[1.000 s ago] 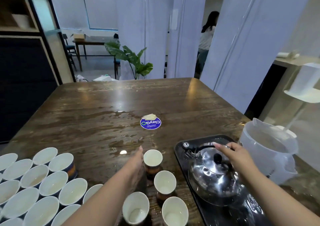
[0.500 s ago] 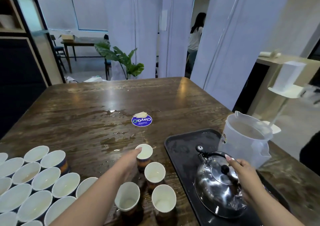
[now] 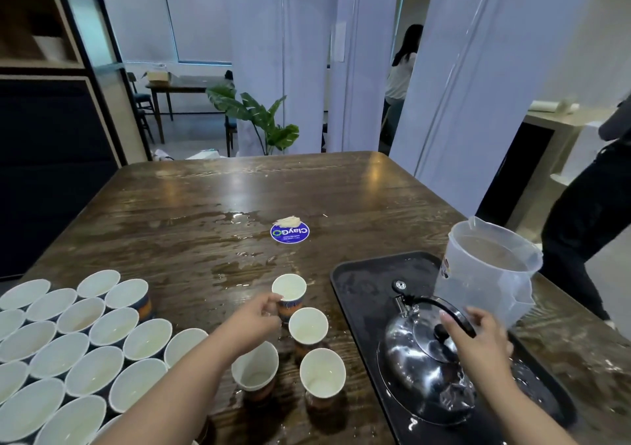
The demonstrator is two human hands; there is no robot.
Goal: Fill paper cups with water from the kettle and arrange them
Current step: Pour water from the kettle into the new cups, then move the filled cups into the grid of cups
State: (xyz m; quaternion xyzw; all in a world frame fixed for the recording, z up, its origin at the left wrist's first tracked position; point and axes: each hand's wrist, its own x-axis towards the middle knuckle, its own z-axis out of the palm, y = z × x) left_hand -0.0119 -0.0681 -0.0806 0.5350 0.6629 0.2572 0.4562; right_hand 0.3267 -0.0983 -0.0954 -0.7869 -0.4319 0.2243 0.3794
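In the head view, the left hand (image 3: pixel 254 318) was pinched around the upper wall of the farthest paper cup (image 3: pixel 289 291), thumb and fingers closed on it just under the rim. That cup stood at the far end of four loose cups: a second cup (image 3: pixel 308 326) just behind it, then a third cup (image 3: pixel 255 367) and a fourth cup (image 3: pixel 322 373) nearest the person. All four looked empty or nearly so; whether any held a little water could not be told. A packed group of cups (image 3: pixel 78 345) filled the left of the counter (image 3: pixel 205 205).

The right hand (image 3: pixel 478 342) was curled over the black handle of the steel kettle (image 3: pixel 423 366), fingers wrapped, grip apparently closed. The kettle sat on the black tray (image 3: pixel 362 274), with a translucent pitcher (image 3: pixel 488 274) of water just beyond it, close to the knuckles.

The risks, as I judged them: the counter was already wet in patches, so a light paper cup could slide or tip under a pinch applied high on its wall. The four cups stood close together, and dragging one could knock its neighbour. Lifting the kettle could swing its handle or the wrist into the pitcher. Its lid might also shift when tilted, and a fast pour into so narrow a cup would likely splash or topple it.
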